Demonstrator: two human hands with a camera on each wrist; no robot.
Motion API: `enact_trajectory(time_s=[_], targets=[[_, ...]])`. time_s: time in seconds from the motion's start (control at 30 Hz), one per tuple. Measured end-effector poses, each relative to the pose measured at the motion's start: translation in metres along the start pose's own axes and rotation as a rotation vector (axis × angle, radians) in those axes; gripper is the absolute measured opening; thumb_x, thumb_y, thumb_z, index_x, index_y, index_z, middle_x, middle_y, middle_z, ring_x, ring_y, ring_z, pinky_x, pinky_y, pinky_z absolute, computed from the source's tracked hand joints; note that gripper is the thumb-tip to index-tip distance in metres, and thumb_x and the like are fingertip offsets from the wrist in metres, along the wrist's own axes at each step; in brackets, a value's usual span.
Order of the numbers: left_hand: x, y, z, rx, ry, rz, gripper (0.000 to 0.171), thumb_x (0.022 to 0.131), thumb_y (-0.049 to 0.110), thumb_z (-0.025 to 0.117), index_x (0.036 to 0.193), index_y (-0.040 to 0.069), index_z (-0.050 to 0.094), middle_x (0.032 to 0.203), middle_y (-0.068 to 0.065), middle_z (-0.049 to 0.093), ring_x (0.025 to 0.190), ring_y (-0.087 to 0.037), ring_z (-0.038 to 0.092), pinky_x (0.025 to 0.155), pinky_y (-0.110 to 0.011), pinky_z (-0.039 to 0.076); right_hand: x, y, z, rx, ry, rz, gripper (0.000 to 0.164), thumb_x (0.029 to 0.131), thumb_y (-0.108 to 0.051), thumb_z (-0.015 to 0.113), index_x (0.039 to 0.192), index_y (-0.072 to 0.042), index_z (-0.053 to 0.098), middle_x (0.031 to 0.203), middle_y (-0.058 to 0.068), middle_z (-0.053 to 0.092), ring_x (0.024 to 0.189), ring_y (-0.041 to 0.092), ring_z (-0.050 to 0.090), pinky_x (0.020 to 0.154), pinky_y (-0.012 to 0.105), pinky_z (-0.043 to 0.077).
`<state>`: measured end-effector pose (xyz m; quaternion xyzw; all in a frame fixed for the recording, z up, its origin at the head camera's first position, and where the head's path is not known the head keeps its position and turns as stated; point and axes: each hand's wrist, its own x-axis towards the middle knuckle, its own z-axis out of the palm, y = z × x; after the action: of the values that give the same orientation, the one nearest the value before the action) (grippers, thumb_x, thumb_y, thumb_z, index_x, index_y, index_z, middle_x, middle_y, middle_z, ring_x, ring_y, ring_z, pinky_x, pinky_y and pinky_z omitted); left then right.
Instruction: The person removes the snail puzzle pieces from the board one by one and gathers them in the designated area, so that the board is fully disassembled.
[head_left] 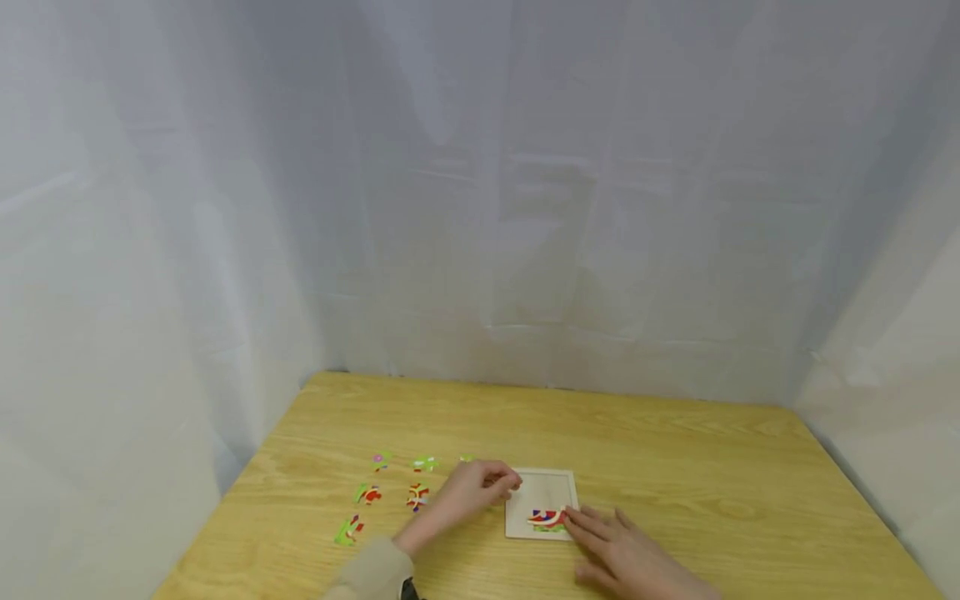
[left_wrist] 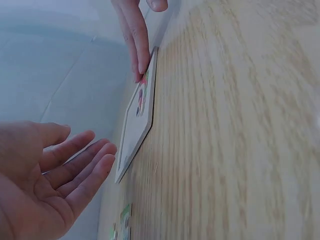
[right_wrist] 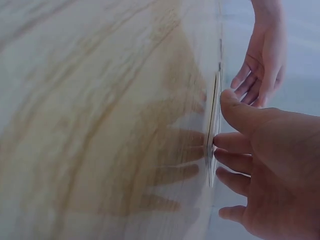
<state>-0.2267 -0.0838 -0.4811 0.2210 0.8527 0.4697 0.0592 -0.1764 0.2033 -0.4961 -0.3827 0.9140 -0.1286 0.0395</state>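
Observation:
A square wooden puzzle board (head_left: 528, 521) with a raised rim lies on the table. Red, blue, white and green jigsaw pieces (head_left: 547, 519) sit in its lower right part. My right hand (head_left: 626, 554) rests at the board's right edge, its extended fingertips touching the pieces there. Above the board's left side hovers my left hand (head_left: 480, 490). In the left wrist view, that left hand (left_wrist: 65, 175) has loosely bent fingers with nothing between them. The right wrist view shows the right hand's fingers (right_wrist: 232, 162) against the board's edge.
Left of the board, several loose jigsaw pieces (head_left: 417, 497) lie spread on the wooden table (head_left: 712, 475), one partly behind the left hand. Pale sheeting (head_left: 480, 208) hangs behind the table and at both sides.

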Motion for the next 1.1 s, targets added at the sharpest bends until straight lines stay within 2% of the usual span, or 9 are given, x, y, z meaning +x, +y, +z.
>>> enact_trajectory(time_s=[0.17, 0.33, 0.6, 0.8, 0.93, 1.1], targets=[[0.005, 0.0, 0.011, 0.008, -0.014, 0.013, 0.026, 0.103, 0.022, 0.06, 0.103, 0.001, 0.075, 0.091, -0.007, 0.075, 0.078, -0.01, 0.068, 0.066, -0.019, 0.055, -0.002, 0.002, 0.002, -0.08, 0.024, -0.049, 0.065, 0.103, -0.051, 0.049, 0.149, -0.005, 0.049, 0.154, 0.01, 0.048, 0.137, 0.035, 0.049, 0.101, 0.069, 0.04], [0.007, 0.001, 0.018, 0.017, -0.024, 0.011, 0.023, 0.102, 0.02, 0.062, 0.102, 0.001, 0.075, 0.08, -0.007, 0.072, 0.069, -0.005, 0.062, 0.061, -0.018, 0.052, -0.002, 0.002, 0.003, -0.089, 0.022, -0.05, 0.066, 0.103, -0.052, 0.05, 0.149, -0.004, 0.049, 0.154, 0.01, 0.048, 0.137, 0.035, 0.049, 0.101, 0.07, 0.041], [0.009, 0.003, 0.026, -0.013, -0.028, -0.052, 0.019, 0.1, 0.019, 0.065, 0.101, 0.003, 0.075, 0.083, -0.007, 0.076, 0.07, -0.014, 0.07, 0.058, -0.019, 0.054, 0.0, 0.002, 0.004, -0.059, -0.007, -0.023, 0.067, 0.102, -0.051, 0.052, 0.149, -0.005, 0.049, 0.155, 0.01, 0.047, 0.138, 0.036, 0.048, 0.102, 0.07, 0.04], [0.009, 0.007, 0.03, -0.035, -0.037, -0.058, 0.017, 0.099, 0.015, 0.066, 0.1, 0.001, 0.075, 0.083, -0.009, 0.076, 0.071, -0.019, 0.073, 0.058, -0.02, 0.056, 0.001, 0.0, 0.005, -0.053, -0.017, -0.012, 0.066, 0.102, -0.05, 0.053, 0.149, -0.004, 0.049, 0.155, 0.011, 0.047, 0.138, 0.035, 0.048, 0.102, 0.07, 0.04], [0.009, 0.008, 0.031, 0.012, -0.033, -0.054, 0.016, 0.098, 0.017, 0.067, 0.097, 0.003, 0.075, 0.082, -0.006, 0.076, 0.07, -0.015, 0.071, 0.058, -0.018, 0.053, 0.001, -0.001, 0.005, -0.026, -0.039, 0.011, 0.067, 0.102, -0.051, 0.051, 0.15, -0.004, 0.048, 0.156, 0.011, 0.046, 0.14, 0.036, 0.046, 0.103, 0.07, 0.038], [0.011, 0.008, 0.033, 0.1, -0.025, -0.015, 0.014, 0.097, 0.019, 0.068, 0.095, 0.008, 0.076, 0.079, 0.0, 0.075, 0.067, -0.008, 0.067, 0.061, -0.018, 0.05, 0.0, -0.002, 0.005, -0.006, -0.054, 0.028, 0.068, 0.102, -0.052, 0.05, 0.15, -0.005, 0.047, 0.157, 0.011, 0.045, 0.141, 0.036, 0.044, 0.105, 0.07, 0.037]])
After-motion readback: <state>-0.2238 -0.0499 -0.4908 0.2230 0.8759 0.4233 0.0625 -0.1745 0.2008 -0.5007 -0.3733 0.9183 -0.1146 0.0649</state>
